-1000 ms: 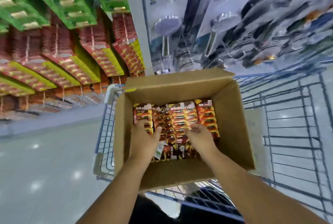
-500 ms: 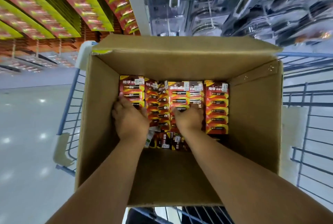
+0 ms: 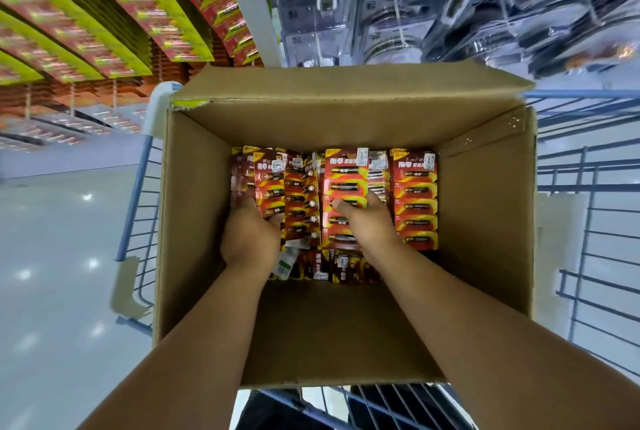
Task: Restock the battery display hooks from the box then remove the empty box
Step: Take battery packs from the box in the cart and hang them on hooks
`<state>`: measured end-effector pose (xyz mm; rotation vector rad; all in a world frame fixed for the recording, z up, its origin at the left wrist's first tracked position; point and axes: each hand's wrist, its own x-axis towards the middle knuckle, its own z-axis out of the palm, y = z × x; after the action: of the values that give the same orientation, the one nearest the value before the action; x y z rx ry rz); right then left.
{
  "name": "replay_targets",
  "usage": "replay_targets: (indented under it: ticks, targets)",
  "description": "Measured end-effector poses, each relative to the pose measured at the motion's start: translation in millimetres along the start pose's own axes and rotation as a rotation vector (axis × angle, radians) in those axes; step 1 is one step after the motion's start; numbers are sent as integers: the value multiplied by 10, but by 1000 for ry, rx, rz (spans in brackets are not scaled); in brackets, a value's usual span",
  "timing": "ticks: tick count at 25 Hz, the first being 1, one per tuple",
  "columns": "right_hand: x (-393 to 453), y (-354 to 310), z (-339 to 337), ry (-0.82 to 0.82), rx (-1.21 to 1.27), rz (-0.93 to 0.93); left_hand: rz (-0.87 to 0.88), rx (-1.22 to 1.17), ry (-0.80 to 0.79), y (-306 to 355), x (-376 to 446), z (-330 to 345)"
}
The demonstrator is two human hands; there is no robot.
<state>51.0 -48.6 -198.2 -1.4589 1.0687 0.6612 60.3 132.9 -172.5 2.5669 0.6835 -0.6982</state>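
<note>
Both hands down inside the open cardboard box (image 3: pixel 485 222), which sits in a blue wire cart (image 3: pixel 138 194); battery packs (image 3: pixel 414 197) standing in rows across the far half of the box floor, long axes running away from the body toward the far wall, hang-tab ends farthest off; a few more packs lying flat and crosswise just in front of the rows. Left hand (image 3: pixel 249 239) curled round the near end of the leftmost bundle, fingers hidden behind the cards; right hand (image 3: pixel 367 225) wrapped over the middle bundle, thumb across its face, fingers tucked down its right side. Rightmost row untouched, just beside the right hand and so nearer that arm. Display hooks (image 3: pixel 104 24) up and to the left, well apart from the box; probably a straight lift up along the packs' length, then a swing leftward.
</note>
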Motion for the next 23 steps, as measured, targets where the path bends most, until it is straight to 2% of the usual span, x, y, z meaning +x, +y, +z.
replay_targets:
  ticks: [4, 10, 14, 17, 23]
  targets:
    - [-522, -190, -308, -105, 66, -18, -36, -523, -170, 46, -293, -340]
    - [-1621, -688, -486, -296, 155, -174, 118, -913, -186, 85, -1187, -1337]
    - [-2331, -1061, -302, -410, 107, -345, 188, -1069, -88, -82, -1615, -2049]
    - [-2838, -1326, -37, -429, 66, -459, 220, -1155, 14, -328, -1792, -2571]
    - [-3821, -1579, 915, -459, 117, -646, 292, -1255, 183, -1184, -1807, -3683]
